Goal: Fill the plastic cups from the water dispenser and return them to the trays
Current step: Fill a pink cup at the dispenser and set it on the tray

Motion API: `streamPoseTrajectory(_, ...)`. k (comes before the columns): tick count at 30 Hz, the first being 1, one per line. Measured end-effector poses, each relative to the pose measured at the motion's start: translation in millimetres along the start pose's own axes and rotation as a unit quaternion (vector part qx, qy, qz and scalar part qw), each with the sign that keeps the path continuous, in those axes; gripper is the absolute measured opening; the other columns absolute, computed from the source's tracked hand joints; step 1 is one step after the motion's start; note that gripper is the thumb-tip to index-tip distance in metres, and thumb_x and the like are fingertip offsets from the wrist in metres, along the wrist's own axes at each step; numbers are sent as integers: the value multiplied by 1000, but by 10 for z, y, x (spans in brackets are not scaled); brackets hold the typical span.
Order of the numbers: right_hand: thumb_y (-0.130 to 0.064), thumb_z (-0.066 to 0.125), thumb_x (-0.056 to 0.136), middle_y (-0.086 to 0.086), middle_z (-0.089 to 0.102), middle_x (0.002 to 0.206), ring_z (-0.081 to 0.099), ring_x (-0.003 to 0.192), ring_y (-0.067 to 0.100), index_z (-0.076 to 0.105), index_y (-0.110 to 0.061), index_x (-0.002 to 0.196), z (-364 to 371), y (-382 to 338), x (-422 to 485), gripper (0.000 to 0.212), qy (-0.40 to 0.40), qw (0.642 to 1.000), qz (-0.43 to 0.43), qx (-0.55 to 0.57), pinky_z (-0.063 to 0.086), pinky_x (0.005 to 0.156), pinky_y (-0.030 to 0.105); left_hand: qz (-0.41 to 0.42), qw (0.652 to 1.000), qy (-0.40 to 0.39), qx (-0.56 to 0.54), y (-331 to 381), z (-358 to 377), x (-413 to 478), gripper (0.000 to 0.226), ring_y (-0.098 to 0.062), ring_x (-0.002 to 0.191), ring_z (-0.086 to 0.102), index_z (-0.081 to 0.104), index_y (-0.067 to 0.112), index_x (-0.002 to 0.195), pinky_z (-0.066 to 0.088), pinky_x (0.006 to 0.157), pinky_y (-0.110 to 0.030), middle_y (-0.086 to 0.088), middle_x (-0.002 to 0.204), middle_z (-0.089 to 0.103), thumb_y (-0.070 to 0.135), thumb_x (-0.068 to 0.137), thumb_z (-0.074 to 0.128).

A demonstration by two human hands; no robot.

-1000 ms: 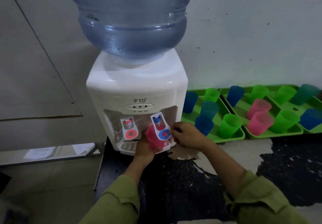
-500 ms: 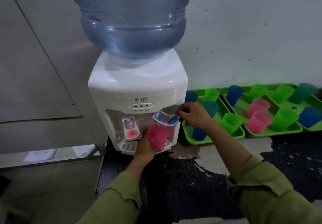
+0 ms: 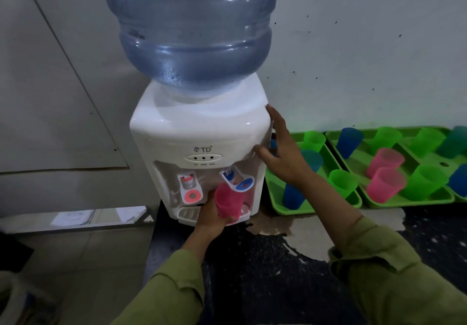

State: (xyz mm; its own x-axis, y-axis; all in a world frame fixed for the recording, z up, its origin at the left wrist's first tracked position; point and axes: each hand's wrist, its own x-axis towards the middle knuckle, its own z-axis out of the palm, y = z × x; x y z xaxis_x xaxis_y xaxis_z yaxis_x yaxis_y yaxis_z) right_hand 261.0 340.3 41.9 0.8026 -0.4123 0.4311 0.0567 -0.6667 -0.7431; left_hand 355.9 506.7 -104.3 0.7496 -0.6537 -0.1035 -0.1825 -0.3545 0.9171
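A blue water bottle (image 3: 189, 33) sits atop the white dispenser (image 3: 197, 127) at the worktop's (image 3: 265, 274) left edge. Two green trays (image 3: 328, 205) of cups lie by the back edge. The right grip (image 3: 283, 155), fingers straight, lies against the dispenser's right side. The left grip (image 3: 211, 217) clasps a pink cup (image 3: 228, 202) under the blue tap (image 3: 237, 181).

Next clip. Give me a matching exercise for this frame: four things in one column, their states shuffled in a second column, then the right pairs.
Things:
1. left hand
2. right hand
3. blue tap lever
4. red tap lever

States:
A. hangs straight down
B. grips the pink cup
C. fingers straight, at the right side of the dispenser
D. tilted up

Pairs: 1-B; 2-C; 3-D; 4-A
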Motion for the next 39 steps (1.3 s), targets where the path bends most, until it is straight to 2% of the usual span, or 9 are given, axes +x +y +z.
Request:
streamPoseTrajectory(4, -45, 46, 92, -37, 22, 138, 30, 130, -2, 11, -43, 145, 60, 34, 30, 64, 40, 999, -30, 18, 33, 108, 30, -5, 1000, 5, -4, -32, 15, 31, 76, -18, 115, 51, 40, 24, 120, 43, 102, -41, 5, 117, 52, 2, 60, 81)
streamPoseTrajectory(8, -50, 44, 92, -28, 32, 132, 34, 118, -9, 19, -41, 144, 85, 119, 71, 58, 78, 996, -45, -1, 38, 97, 22, 5, 1000, 17, 6, -57, 37, 47, 78, -18, 114, 51, 41, 16, 125, 43, 100, -35, 1, 121, 53, 2, 60, 81)
streamPoseTrajectory(12, -52, 44, 91, -26, 34, 128, 33, 115, -17, 23, -39, 143, 87, 190, 115, 58, 89, 994, -61, -12, 33, 94, 10, 9, 999, 24, 24, -67, 50, 54, 77, -15, 111, 50, 40, 18, 123, 42, 95, -27, 2, 118, 53, 2, 60, 81)
streamPoseTrajectory(17, -48, 48, 90, -3, 47, 119, 47, 106, 11, 29, -30, 144, 133, 237, 141, 60, 124, 989, -80, -17, 41, 87, 20, 5, 999, 32, 24, -80, 57, 52, 80, -18, 115, 51, 40, 14, 127, 44, 100, -37, -3, 126, 54, 3, 61, 82)
streamPoseTrajectory(20, -48, 47, 90, 6, 49, 121, 48, 106, 16, 28, -28, 144, 148, 244, 143, 60, 127, 988, -83, -25, 42, 85, 22, 3, 999, 34, 33, -92, 54, 54, 81, -12, 111, 50, 39, 17, 128, 41, 93, -25, 4, 121, 53, 5, 60, 83)
streamPoseTrajectory(23, -47, 47, 90, 9, 49, 122, 48, 107, 17, 29, -25, 144, 147, 256, 147, 61, 130, 987, -91, -35, 40, 84, 21, 0, 999, 35, 33, -102, 64, 58, 83, -13, 110, 51, 38, 16, 128, 42, 93, -27, 7, 118, 52, 5, 59, 83)
streamPoseTrajectory(29, -47, 48, 90, 7, 49, 119, 48, 106, 16, 30, -28, 143, 151, 243, 132, 60, 134, 987, -85, -14, 41, 86, 21, -13, 998, 47, 45, -75, 81, 50, 81, -13, 107, 51, 40, 16, 126, 39, 89, -23, 7, 115, 52, 8, 59, 84)
streamPoseTrajectory(32, -47, 49, 90, -6, 45, 116, 45, 105, 6, 29, -32, 143, 138, 241, 131, 59, 131, 988, -79, -11, 43, 87, 23, -20, 997, 56, 41, -44, 91, 30, 81, -12, 107, 51, 40, 14, 127, 39, 87, -21, 8, 115, 51, 6, 59, 83)
streamPoseTrajectory(39, -50, 47, 90, -17, 37, 125, 37, 114, -7, 25, -35, 144, 140, 213, 96, 60, 102, 993, -54, 14, 33, 94, 7, -33, 995, 67, 58, 57, 97, -28, 76, -12, 101, 50, 40, 14, 123, 39, 84, -22, -1, 120, 56, 10, 60, 83)
